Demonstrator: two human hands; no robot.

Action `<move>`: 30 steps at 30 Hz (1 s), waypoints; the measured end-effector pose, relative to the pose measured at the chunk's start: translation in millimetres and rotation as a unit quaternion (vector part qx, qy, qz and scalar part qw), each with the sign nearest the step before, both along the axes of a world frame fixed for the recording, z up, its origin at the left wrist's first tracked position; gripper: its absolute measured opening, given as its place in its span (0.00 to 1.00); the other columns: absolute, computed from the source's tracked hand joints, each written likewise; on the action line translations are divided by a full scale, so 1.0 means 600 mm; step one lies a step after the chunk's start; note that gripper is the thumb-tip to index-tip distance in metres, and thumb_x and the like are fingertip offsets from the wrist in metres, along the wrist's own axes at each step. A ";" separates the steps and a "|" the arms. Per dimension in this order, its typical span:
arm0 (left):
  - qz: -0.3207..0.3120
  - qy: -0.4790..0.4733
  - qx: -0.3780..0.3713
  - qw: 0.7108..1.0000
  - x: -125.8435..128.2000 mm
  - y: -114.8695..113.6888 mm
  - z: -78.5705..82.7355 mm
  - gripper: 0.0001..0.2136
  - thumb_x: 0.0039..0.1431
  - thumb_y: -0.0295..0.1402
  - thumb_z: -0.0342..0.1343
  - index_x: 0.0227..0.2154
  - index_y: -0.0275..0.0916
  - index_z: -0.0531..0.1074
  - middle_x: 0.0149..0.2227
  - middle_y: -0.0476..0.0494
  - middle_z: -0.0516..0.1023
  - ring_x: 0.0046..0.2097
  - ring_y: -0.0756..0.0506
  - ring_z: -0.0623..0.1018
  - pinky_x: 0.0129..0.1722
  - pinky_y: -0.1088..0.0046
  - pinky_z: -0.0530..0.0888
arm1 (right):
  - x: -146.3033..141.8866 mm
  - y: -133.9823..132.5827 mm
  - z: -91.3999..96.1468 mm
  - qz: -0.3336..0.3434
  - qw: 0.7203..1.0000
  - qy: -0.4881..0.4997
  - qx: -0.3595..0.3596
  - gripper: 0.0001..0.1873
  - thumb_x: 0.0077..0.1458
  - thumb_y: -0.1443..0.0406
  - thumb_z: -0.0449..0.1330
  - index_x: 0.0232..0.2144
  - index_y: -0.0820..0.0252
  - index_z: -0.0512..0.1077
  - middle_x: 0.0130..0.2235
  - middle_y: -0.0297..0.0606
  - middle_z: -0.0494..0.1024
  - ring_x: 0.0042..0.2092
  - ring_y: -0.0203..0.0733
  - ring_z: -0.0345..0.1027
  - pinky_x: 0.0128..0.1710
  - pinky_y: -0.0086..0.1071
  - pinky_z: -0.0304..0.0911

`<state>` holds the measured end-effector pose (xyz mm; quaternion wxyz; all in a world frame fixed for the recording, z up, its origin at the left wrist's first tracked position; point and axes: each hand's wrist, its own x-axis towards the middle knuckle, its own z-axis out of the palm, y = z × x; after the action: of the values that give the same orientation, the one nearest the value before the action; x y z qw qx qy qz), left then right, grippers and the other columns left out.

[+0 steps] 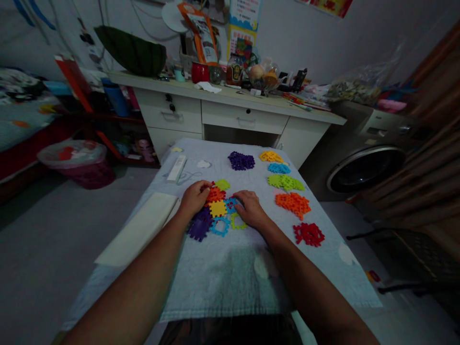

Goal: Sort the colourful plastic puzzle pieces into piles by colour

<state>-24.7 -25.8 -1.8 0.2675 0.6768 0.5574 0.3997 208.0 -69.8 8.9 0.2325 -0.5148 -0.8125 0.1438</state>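
Interlocking plastic building pieces lie in a mixed cluster between my hands. It holds orange pieces (216,194), a yellow square (217,208), a blue piece (231,205), a light blue frame (220,226), a lime frame (237,221) and purple pieces (200,224). My left hand (196,196) pinches at the cluster's upper left edge, by a bit of red; its fingertips partly hide what they grip. Against the blue piece on the other side rests my right hand (250,207), thumb and fingers apart. Behind the orange pieces lies a lime piece (223,184).
Sorted piles sit on the cloth-covered table (223,278): purple (241,161), yellow (270,156), blue (279,168), lime (285,182), orange (293,204) and red (309,234). At left are a white box (177,169) and a long pale slab (138,230). A cluttered desk (246,119) stands behind.
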 end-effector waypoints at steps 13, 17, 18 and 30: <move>0.006 0.004 -0.010 1.000 0.003 -0.002 0.004 0.14 0.53 0.37 0.49 0.38 0.39 0.75 0.37 0.46 0.80 0.38 0.44 0.77 0.40 0.69 0.72 | 0.015 0.006 0.007 -0.070 0.971 0.218 -0.061 0.06 0.50 0.66 0.59 0.33 0.58 0.70 0.29 0.31 0.70 0.31 0.37 0.62 0.33 0.31 0.59; 0.006 0.014 -0.010 1.000 0.003 -0.004 0.008 0.13 0.53 0.37 0.49 0.37 0.40 0.75 0.36 0.47 0.80 0.37 0.44 0.77 0.39 0.69 0.71 | 0.033 0.017 0.013 -0.091 0.939 0.309 -0.123 0.07 0.47 0.63 0.60 0.31 0.57 0.70 0.23 0.27 0.66 0.24 0.34 0.58 0.24 0.27 0.53; 0.005 0.015 -0.011 1.000 0.004 -0.005 0.009 0.12 0.54 0.37 0.49 0.37 0.41 0.75 0.36 0.47 0.80 0.37 0.44 0.77 0.39 0.69 0.71 | 0.038 0.021 0.016 -0.087 0.930 0.329 -0.137 0.07 0.46 0.62 0.60 0.31 0.57 0.69 0.22 0.26 0.66 0.24 0.33 0.58 0.23 0.27 0.52; 0.007 0.013 -0.022 1.000 0.003 0.000 0.005 0.12 0.53 0.37 0.50 0.38 0.41 0.74 0.37 0.46 0.80 0.39 0.44 0.77 0.40 0.68 0.71 | 0.088 0.069 0.082 -0.066 0.940 0.294 -0.162 0.09 0.41 0.64 0.61 0.29 0.60 0.71 0.24 0.29 0.71 0.24 0.32 0.61 0.24 0.27 0.57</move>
<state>-23.1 -25.7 1.0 0.2725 0.6719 0.5743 0.3802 260.9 -28.5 58.2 0.3836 -0.5327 -0.6381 0.4025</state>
